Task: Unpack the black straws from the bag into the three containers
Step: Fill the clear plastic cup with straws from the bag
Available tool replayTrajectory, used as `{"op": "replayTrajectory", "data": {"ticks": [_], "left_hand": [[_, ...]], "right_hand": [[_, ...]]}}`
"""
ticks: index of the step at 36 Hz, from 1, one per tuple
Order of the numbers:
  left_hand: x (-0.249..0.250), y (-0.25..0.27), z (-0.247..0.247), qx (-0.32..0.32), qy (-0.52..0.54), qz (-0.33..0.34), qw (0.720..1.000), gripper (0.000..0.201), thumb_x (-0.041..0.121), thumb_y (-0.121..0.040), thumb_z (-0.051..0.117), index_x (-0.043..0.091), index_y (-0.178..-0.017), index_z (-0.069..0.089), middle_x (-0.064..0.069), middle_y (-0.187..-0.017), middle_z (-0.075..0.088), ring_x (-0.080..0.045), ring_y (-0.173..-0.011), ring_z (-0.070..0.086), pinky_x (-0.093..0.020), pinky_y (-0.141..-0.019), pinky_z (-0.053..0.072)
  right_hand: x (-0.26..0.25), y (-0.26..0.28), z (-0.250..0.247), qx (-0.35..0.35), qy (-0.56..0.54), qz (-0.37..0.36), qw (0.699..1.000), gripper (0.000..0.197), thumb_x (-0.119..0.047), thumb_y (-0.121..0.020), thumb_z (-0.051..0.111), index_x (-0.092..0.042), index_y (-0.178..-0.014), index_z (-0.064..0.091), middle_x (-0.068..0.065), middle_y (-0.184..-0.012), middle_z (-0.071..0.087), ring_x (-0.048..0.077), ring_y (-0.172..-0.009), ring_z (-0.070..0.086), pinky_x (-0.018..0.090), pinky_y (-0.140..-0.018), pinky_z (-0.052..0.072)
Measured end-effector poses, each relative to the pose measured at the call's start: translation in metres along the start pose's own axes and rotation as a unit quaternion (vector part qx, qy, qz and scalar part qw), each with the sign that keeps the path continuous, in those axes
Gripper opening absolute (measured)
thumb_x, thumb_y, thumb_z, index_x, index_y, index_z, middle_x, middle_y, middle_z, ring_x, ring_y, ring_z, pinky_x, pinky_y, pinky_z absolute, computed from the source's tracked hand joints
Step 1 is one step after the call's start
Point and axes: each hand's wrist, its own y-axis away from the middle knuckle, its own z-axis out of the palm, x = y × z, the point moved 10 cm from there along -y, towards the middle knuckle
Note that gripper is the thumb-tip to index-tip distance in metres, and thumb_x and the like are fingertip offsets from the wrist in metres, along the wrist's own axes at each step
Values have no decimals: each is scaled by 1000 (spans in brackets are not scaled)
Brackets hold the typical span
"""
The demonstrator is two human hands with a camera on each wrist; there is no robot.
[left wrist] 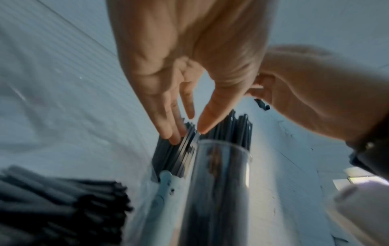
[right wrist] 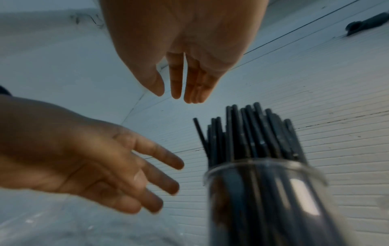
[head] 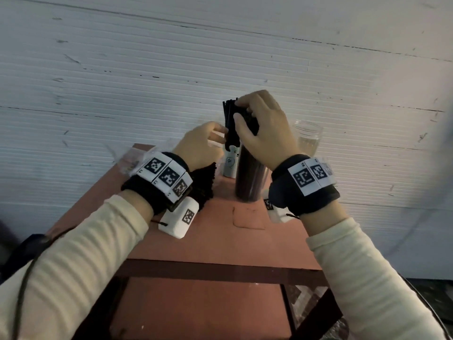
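Observation:
A tall clear container (head: pixel 250 177) packed with black straws (right wrist: pixel 250 133) stands mid-table. Behind it to the left is a white container (head: pixel 230 163) that also holds straws (left wrist: pixel 179 156). My left hand (left wrist: pixel 187 131) reaches to that white container, and its straight fingertips touch the straw tops. My right hand (right wrist: pixel 179 98) hovers over the clear container's straws with straight fingers, and the right wrist view shows nothing in it. A third container, a clear jar (head: pixel 308 136), stands at the right. The plastic bag (head: pixel 137 158) lies at the left with a bundle of black straws (head: pixel 203 185) sticking out.
Everything sits on a narrow reddish-brown table (head: pixel 220 241) pushed against a white ribbed wall (head: pixel 147 69). The near half of the tabletop is bare, with a lower shelf (head: pixel 196 307) beneath it. A dark cable (head: pixel 27 273) hangs at my left sleeve.

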Motion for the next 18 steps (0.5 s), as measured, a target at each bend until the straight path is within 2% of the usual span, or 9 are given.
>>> {"op": "replayTrajectory", "data": {"ticks": [2, 3, 5, 7, 10, 12, 15, 18], "left_hand": [[1, 7, -31, 50, -14, 16, 999, 32, 5, -82, 56, 28, -103, 63, 11, -96, 70, -6, -87, 64, -22, -79, 48], [-1, 12, -45, 73, -17, 22, 997, 29, 5, -82, 56, 28, -98, 65, 11, -92, 70, -6, -81, 63, -23, -76, 48], [-7, 22, -70, 112, -39, 26, 993, 24, 8, -82, 58, 27, -94, 67, 10, -93, 69, -9, -74, 62, -27, -72, 50], [-18, 29, -88, 131, -74, 25, 988, 22, 12, -82, 61, 29, -95, 67, 10, -97, 67, -13, -82, 63, -31, -79, 51], [-43, 32, -97, 102, -121, -7, 987, 23, 17, -83, 66, 32, -100, 65, 2, -117, 61, -19, -107, 58, -33, -87, 45], [-59, 33, -89, 46, -130, -38, 990, 29, 19, -85, 67, 32, -110, 64, -4, -132, 54, -22, -121, 53, -31, -90, 40], [-72, 37, -77, -23, -120, -47, 991, 40, 13, -89, 64, 30, -124, 60, -3, -140, 50, -20, -133, 46, -30, -97, 39], [-77, 41, -77, -27, -115, -43, 992, 46, 4, -89, 59, 29, -127, 59, 0, -141, 51, -19, -134, 45, -26, -93, 36]], "right_hand": [[-7, 1, 15, -31, -28, 6, 999, 13, -14, -90, 55, -6, -94, 64, 1, -88, 58, 12, -80, 53, 16, -73, 40], [-9, 3, 29, -66, -41, 16, 997, 12, -13, -90, 55, -6, -91, 64, 1, -85, 59, 11, -76, 52, 15, -70, 40], [-9, 11, 63, -163, -55, 54, 984, 15, -15, -91, 55, -7, -95, 67, 3, -89, 65, 13, -79, 56, 19, -74, 45], [-10, 25, 100, -268, -48, 94, 958, 23, -23, -94, 55, -9, -107, 68, 6, -102, 69, 18, -92, 61, 28, -85, 47], [-19, 49, 145, -414, -12, 111, 903, 37, -32, -99, 49, -12, -129, 58, 8, -124, 62, 24, -114, 56, 32, -99, 41], [-22, 61, 166, -477, 19, 109, 872, 46, -38, -100, 45, -17, -142, 46, 5, -139, 53, 22, -126, 48, 28, -104, 33], [-23, 71, 192, -525, 44, 106, 843, 55, -42, -99, 47, -21, -148, 35, 5, -148, 43, 22, -134, 41, 28, -106, 30], [-25, 74, 212, -536, 63, 94, 837, 55, -39, -97, 52, -22, -147, 37, 9, -142, 50, 26, -129, 46, 31, -104, 34]]}}
